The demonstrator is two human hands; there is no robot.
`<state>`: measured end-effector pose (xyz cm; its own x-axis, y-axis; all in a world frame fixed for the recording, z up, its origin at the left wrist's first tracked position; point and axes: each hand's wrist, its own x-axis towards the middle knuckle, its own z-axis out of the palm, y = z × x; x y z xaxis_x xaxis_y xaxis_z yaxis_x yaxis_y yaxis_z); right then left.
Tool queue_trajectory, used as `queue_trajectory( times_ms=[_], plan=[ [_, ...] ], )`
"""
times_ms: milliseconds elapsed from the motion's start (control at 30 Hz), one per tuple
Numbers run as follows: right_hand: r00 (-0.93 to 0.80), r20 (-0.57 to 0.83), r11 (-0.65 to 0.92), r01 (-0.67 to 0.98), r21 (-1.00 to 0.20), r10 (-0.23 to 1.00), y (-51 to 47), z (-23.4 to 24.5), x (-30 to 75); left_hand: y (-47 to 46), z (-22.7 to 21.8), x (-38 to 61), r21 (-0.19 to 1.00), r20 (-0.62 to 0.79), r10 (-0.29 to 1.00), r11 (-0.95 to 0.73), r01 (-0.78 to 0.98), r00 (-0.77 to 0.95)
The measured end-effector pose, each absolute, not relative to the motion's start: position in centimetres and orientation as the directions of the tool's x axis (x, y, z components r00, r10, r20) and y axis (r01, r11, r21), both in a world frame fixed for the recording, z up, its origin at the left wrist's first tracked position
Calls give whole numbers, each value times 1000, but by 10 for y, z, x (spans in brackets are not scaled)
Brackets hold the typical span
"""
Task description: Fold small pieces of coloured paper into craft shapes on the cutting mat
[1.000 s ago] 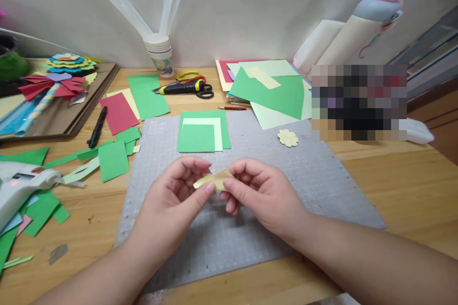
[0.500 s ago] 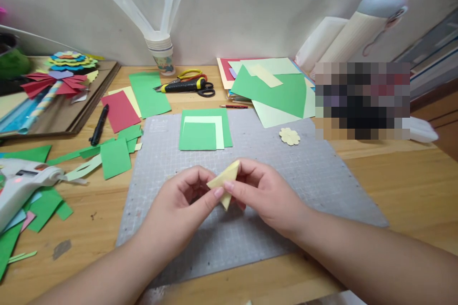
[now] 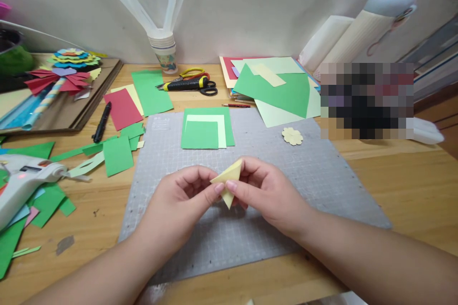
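Observation:
A small piece of pale yellow paper (image 3: 232,174), folded into a triangle, is pinched between both hands above the grey cutting mat (image 3: 171,248). My left hand (image 3: 182,195) grips its left side, thumb on the near face. From the other side my right hand (image 3: 266,190) presses it with the thumb, the two thumb tips almost meeting. The fingers behind the paper are partly hidden. Beyond the hands, squares of green and pale green paper (image 3: 202,134) lie stacked on the mat. A cream scalloped paper flower (image 3: 292,136) rests to their right.
A white glue gun (image 3: 26,181) lies among green scraps at the left. Farther back are a black pen (image 3: 102,122), scissors (image 3: 207,87), a yellow-black cutter (image 3: 184,84) and paper cups (image 3: 162,52) holding white strips. Coloured sheets (image 3: 275,90) are piled at the back right.
The whole view has shifted slightly, so things appear a little farther right. Both hands keep their pinch on the folded yellow paper, which shows a slightly different tilt.

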<state>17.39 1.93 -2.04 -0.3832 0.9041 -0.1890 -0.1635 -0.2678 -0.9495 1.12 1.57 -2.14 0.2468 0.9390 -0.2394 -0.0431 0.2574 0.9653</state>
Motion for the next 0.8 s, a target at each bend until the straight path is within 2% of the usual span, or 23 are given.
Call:
queue_trajectory(
  times_ms=[267,533,800],
  plan=[
    [-372,-222,-289,-136,-948,901,19,-19,175,16,-18,11,958,-270,923,287,-21,275],
    [-347,-202,-257,-121,-959,916,18,-20,175,15,-19,9,967,-250,944,252,20,216],
    [-298,-218,-282,-191,-940,929,23,-24,177,14,-19,9,982,-113,982,88,164,149]
  ],
)
